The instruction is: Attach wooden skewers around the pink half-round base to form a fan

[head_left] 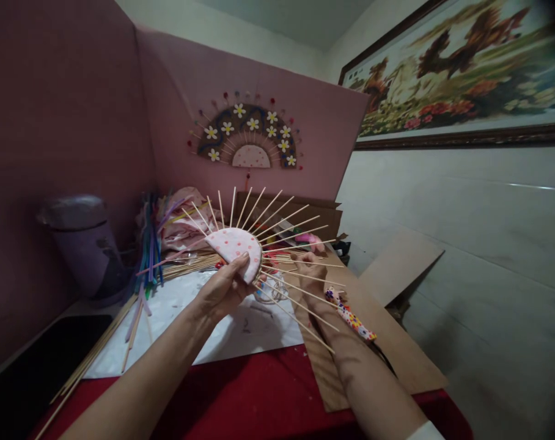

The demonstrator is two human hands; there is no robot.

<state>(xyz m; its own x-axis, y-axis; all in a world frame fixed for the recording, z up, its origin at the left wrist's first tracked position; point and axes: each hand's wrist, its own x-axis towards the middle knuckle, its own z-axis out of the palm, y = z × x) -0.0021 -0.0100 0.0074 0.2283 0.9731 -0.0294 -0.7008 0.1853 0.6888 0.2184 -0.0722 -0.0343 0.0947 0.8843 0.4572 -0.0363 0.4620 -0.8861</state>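
My left hand [229, 284] grips a half-round fan base [234, 244], its thumb pressed on the front. Pale cloth with small pink-red spots covers the base. Thin wooden sticks [284, 227] spread out from its curved edge like rays. Behind the sticks on the right is my right hand [310, 272], its fingers curled together; sticks partly cover it, and what it pinches, if anything, cannot be made out. Near my right wrist lies a strip of flower-patterned cloth [357, 324], white with coloured blossoms, resting on brown cardboard [392, 348].
A finished-looking fan with white flowers [252, 125] hangs on the pink board [176, 79]. Coloured pipe cleaners [151, 244], a lilac container [82, 244] and loose sticks [96, 348] are on the left. White paper [204, 342] covers part of a red cloth [254, 397].
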